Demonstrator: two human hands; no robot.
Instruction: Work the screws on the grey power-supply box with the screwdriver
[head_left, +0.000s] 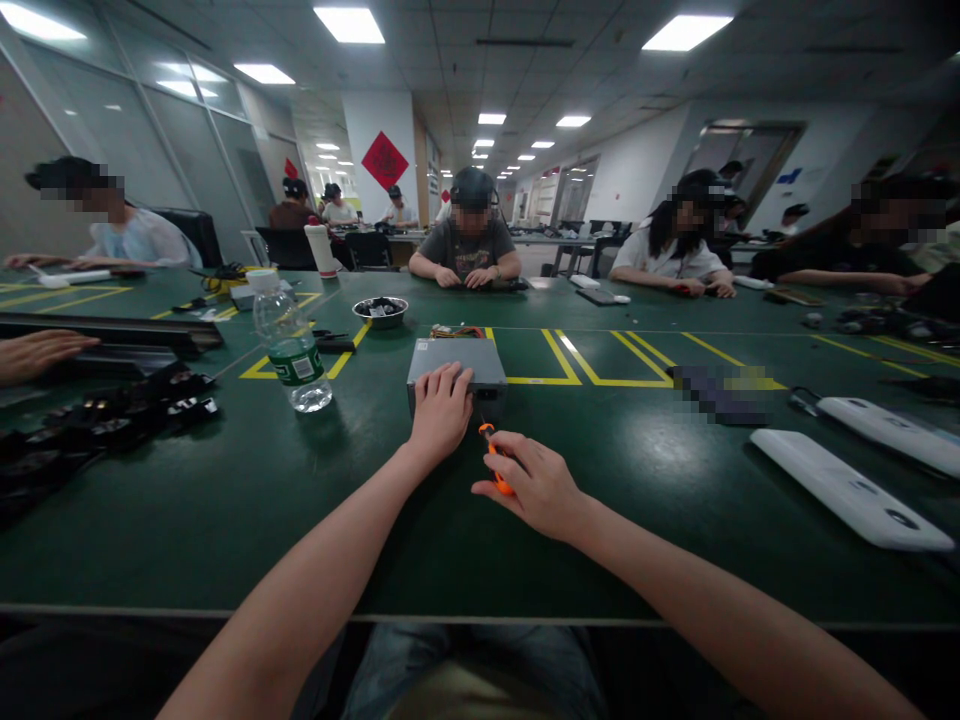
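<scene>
A grey metal box (484, 362), with a dark socket on its near face and coloured wires at its back, sits on the green table (585, 560). My left hand (441, 408) lies on the top and near edge of the box, fingers spread and pointing away from me. Just right of it, my right hand (534, 483) has its fingers around an orange and black screwdriver (501, 484). The screwdriver points toward the near face of the box; whether its tip touches is too small to tell.
A water bottle (301, 372) stands left of the box, with a metal bowl (381, 311) behind. Black parts (97, 425) lie far left, near another person's hand. White devices (851, 487) lie right. People sit across the table.
</scene>
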